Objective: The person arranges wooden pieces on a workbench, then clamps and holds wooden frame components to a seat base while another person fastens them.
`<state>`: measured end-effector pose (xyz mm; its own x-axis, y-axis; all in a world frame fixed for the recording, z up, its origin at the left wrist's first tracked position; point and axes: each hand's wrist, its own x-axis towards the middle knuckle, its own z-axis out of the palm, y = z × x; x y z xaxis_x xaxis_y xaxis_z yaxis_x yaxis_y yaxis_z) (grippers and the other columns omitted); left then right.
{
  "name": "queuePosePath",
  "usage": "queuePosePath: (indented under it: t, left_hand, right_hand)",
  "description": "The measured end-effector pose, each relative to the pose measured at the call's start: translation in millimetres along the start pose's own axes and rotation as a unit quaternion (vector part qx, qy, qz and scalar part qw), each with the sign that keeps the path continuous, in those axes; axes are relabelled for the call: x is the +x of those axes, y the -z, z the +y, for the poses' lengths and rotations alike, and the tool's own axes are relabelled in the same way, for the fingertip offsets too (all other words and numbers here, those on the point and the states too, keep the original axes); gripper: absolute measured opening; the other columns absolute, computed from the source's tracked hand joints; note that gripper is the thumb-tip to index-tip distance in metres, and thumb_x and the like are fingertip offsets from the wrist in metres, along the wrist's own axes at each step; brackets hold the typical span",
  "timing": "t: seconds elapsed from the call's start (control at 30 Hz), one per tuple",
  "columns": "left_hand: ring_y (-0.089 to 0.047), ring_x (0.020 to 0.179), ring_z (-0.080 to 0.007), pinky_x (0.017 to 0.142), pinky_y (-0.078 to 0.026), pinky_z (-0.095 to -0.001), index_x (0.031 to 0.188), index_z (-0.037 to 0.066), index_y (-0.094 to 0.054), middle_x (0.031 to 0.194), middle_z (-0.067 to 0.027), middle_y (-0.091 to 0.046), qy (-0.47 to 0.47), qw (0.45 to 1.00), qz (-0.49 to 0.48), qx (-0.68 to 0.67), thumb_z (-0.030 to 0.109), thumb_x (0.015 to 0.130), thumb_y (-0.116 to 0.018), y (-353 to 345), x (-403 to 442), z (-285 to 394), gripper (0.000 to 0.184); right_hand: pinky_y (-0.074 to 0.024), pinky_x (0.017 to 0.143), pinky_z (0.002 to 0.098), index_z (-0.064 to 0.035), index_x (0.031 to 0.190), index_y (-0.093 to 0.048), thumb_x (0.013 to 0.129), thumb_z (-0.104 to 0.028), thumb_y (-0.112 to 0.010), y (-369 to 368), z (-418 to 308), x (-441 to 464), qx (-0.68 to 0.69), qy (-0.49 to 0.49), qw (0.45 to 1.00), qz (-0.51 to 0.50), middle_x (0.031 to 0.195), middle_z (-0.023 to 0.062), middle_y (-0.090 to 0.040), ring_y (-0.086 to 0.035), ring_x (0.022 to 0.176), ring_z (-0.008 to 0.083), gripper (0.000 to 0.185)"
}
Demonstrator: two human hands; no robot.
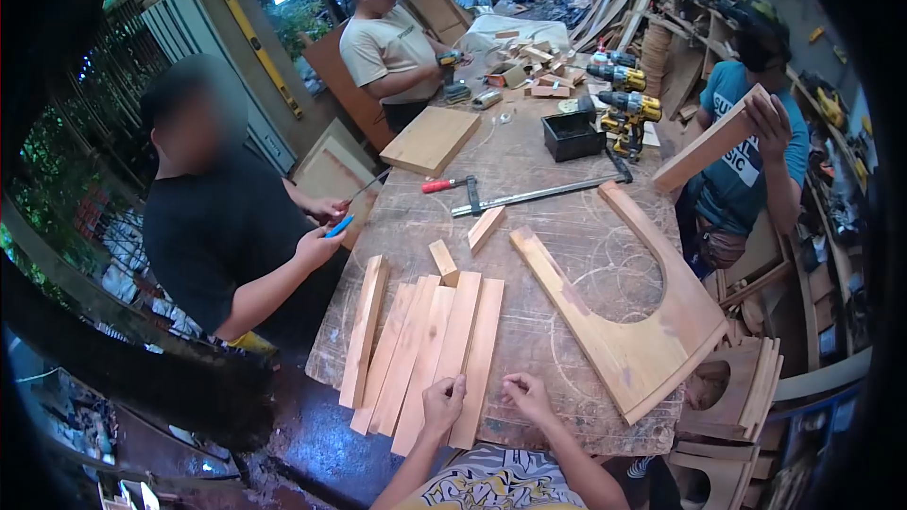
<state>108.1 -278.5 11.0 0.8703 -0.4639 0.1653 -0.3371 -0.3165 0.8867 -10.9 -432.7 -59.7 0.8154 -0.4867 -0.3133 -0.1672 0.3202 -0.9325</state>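
Observation:
My left hand (pixel 444 403) is closed over the near end of a row of wooden slats (pixel 412 359); whether anything is in its fingers is hidden. To its right, my right hand (pixel 529 399) has its fingers curled and the thumb drawn in, above the tabletop beside the slats. Anything in that pinch is too small to make out. The slats lie side by side, pointing away from me, with a thicker strip (pixel 364 331) at their left. Right of my hands is a wooden panel (pixel 624 349) with a rounded cutout. Two short wood blocks (pixel 486 229) lie beyond the slats.
A bar clamp (pixel 543 196) lies across the scratched workbench (pixel 510 321). Farther back are a thick board (pixel 432 140), a black bin (pixel 573 137) and yellow drills (pixel 628 113). Three people stand around the bench; the one at right holds a plank (pixel 709 140), the one at left a blue-handled tool (pixel 339 226).

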Motion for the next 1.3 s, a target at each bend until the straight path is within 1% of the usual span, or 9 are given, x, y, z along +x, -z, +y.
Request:
queuePosePath:
  t: [0.07,0.1,0.23,0.5,0.57,0.73,0.9,1.1,1.3]
  left_hand:
    - [-0.054,0.055,-0.0072,0.051,-0.042,-0.0264,0.069,-0.001,-0.065,0.062,-0.0063,-0.062,0.114,0.987,-0.111,-0.029,0.024,0.093,-0.066,0,11,-9,0.034]
    - [-0.054,0.058,-0.0062,0.053,-0.044,-0.0249,0.071,0.0,-0.067,0.065,-0.0038,-0.064,0.14,0.979,-0.137,-0.055,0.024,0.091,-0.069,-2,16,-4,0.032]
    - [-0.058,0.065,-0.008,0.06,-0.047,-0.0221,0.076,-0.001,-0.069,0.069,-0.0044,-0.066,0.122,0.941,-0.224,-0.223,0.021,0.089,-0.071,-12,19,0,0.026]
    - [-0.06,0.065,-0.0102,0.06,-0.049,-0.0244,0.079,-0.002,-0.069,0.069,-0.0047,-0.066,0.101,0.908,-0.347,-0.213,0.025,0.093,-0.065,-9,24,-3,0.03]
    - [-0.06,0.065,-0.0101,0.061,-0.049,-0.0243,0.079,-0.001,-0.068,0.069,-0.0044,-0.065,0.098,0.906,-0.354,-0.212,0.025,0.094,-0.065,-8,24,-11,0.03]
    - [-0.056,0.064,-0.0073,0.058,-0.045,-0.0233,0.081,-0.001,-0.068,0.068,-0.0012,-0.063,0.065,0.908,-0.345,-0.229,0.027,0.093,-0.065,-7,24,-9,0.031]
    - [-0.056,0.065,-0.0076,0.059,-0.045,-0.023,0.076,0.0,-0.065,0.067,-0.0022,-0.062,0.089,0.918,-0.309,-0.234,0.021,0.094,-0.064,-8,19,2,0.028]
    - [-0.054,0.066,-0.0053,0.059,-0.044,-0.0224,0.078,-0.001,-0.066,0.066,-0.002,-0.063,0.05,0.948,-0.294,-0.107,0.018,0.093,-0.065,-9,11,6,0.024]
    - [-0.056,0.068,-0.0052,0.06,-0.046,-0.0226,0.087,-0.001,-0.066,0.072,-0.0018,-0.065,0.075,0.95,-0.264,-0.152,0.014,0.093,-0.065,-11,2,17,0.017]
  right_hand:
    - [-0.0542,0.064,0.0246,0.0008,0.112,-0.063,0.092,-0.009,-0.063,-7,-8,-7,-0.008,0.073,0.997,0.003,0.087,0.0068,-0.067,-0.065,0.073,0.0114,0.022]
    - [-0.0542,0.064,0.0246,0.0008,0.112,-0.063,0.092,-0.009,-0.063,-9,-16,-11,-0.01,0.076,0.997,0.011,0.087,0.0068,-0.067,-0.065,0.073,0.0114,0.022]
    - [-0.0544,0.071,0.0243,0.0015,0.115,-0.065,0.09,-0.006,-0.066,-19,-50,-30,-0.041,0.131,0.99,0.008,0.095,0.0069,-0.069,-0.065,0.079,0.0108,0.027]
    - [-0.0526,0.073,0.0233,0.0014,0.104,-0.071,0.088,-0.005,-0.066,-25,-78,-41,-0.018,0.096,0.994,-0.038,0.093,0.0091,-0.072,-0.065,0.082,0.0109,0.018]
    - [-0.0523,0.072,0.0235,0.0036,0.1,-0.07,0.089,-0.005,-0.064,-21,-73,-37,-0.097,0.148,0.984,-0.031,0.09,0.0083,-0.072,-0.065,0.081,0.0102,0.015]
    - [-0.0523,0.068,0.0241,0.0037,0.098,-0.068,0.089,-0.004,-0.062,-22,-71,-32,-0.135,0.115,0.983,-0.038,0.086,0.0064,-0.07,-0.063,0.077,0.0082,0.013]
    - [-0.0508,0.06,0.0227,0.0024,0.1,-0.066,0.09,-0.007,-0.063,-32,-71,-29,0.0,0.173,0.983,-0.055,0.084,0.0055,-0.069,-0.06,0.071,0.0054,0.014]
    - [-0.0484,0.058,0.0221,0.001,0.095,-0.064,0.089,-0.01,-0.065,-16,-65,-30,-0.106,0.122,0.984,-0.072,0.075,0.002,-0.066,-0.059,0.068,0.0048,0.012]
    - [-0.0464,0.056,0.0235,-0.001,0.083,-0.059,0.091,-0.012,-0.06,-12,-56,-35,-0.188,0.115,0.975,-0.025,0.07,0.0014,-0.062,-0.055,0.064,0.0062,0.014]
